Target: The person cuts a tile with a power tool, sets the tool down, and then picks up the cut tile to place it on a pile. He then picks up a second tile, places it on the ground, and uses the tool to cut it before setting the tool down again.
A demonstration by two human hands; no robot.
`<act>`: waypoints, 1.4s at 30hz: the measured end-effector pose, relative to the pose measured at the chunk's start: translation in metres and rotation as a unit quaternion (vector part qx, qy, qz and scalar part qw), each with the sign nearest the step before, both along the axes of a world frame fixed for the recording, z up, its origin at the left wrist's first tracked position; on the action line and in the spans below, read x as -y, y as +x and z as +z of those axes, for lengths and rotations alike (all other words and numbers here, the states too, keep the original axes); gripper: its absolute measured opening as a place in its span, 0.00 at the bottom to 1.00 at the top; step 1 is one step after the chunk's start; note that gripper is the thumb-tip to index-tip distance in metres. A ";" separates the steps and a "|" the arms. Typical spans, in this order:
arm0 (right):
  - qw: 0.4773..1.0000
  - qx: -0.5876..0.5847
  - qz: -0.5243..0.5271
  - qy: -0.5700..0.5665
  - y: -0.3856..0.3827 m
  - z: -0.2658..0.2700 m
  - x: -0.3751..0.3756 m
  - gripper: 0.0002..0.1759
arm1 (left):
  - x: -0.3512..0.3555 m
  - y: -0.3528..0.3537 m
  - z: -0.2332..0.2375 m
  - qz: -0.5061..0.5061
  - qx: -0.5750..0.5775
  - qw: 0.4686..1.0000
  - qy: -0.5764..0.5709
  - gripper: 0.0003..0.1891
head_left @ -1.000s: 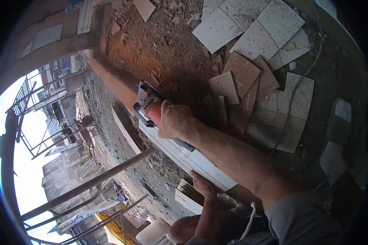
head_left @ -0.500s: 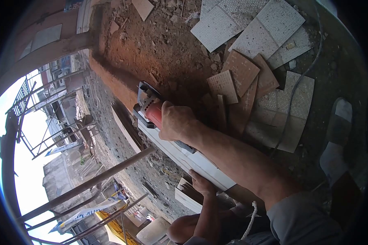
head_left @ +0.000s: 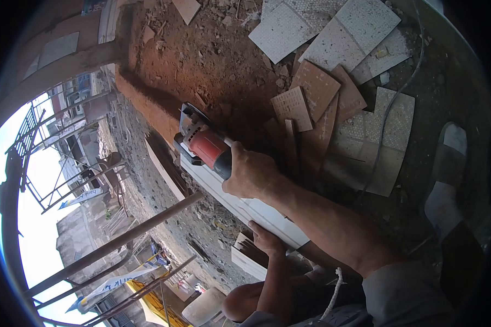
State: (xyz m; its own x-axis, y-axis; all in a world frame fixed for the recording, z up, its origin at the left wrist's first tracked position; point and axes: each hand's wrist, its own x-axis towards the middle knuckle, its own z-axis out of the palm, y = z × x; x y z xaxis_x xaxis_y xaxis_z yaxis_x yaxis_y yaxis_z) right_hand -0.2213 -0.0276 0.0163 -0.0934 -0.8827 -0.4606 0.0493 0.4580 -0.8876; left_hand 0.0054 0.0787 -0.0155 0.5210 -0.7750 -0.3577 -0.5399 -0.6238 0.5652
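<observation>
A red and black power saw (head_left: 208,148) rests on the far end of a long white tile or board (head_left: 273,219). My right hand (head_left: 251,171) is wrapped round the black rear part of the saw. Lower down, my left hand (head_left: 267,240) presses on the near left edge of the white board, its fingers partly hidden by their own angle. The saw's blade cannot be made out. Reddish dust (head_left: 153,103) covers the ledge past the saw.
Brown tiles (head_left: 315,92) and speckled pale tiles (head_left: 360,32) lie on the dirt at right, with a cable (head_left: 390,109) across them. A metal pole (head_left: 125,240) crosses at lower left. Cut pieces (head_left: 249,256) lie beside my left hand. A foot (head_left: 451,150) shows at far right.
My right hand has slid back along the saw, uncovering more of its red body. The whole view has shifted slightly. My left hand stays at the board.
</observation>
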 end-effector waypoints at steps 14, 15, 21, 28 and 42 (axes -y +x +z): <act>0.999 0.011 0.036 0.006 -0.008 0.002 0.006 0.36 | -0.001 -0.008 0.003 -0.019 0.009 1.000 -0.001 0.45; 0.999 -0.005 0.032 0.004 -0.008 0.002 0.005 0.36 | 0.000 -0.008 0.004 -0.017 0.012 1.000 0.004 0.45; 0.999 0.007 0.040 -0.002 -0.010 0.001 -0.003 0.36 | -0.003 -0.010 0.006 -0.004 -0.002 1.000 -0.003 0.44; 0.999 0.011 0.036 -0.005 -0.009 0.001 -0.008 0.36 | -0.002 0.001 -0.001 -0.016 -0.010 1.000 -0.009 0.43; 0.999 0.018 0.037 -0.013 -0.011 0.000 -0.026 0.36 | -0.002 0.004 -0.006 0.005 -0.025 0.999 -0.038 0.38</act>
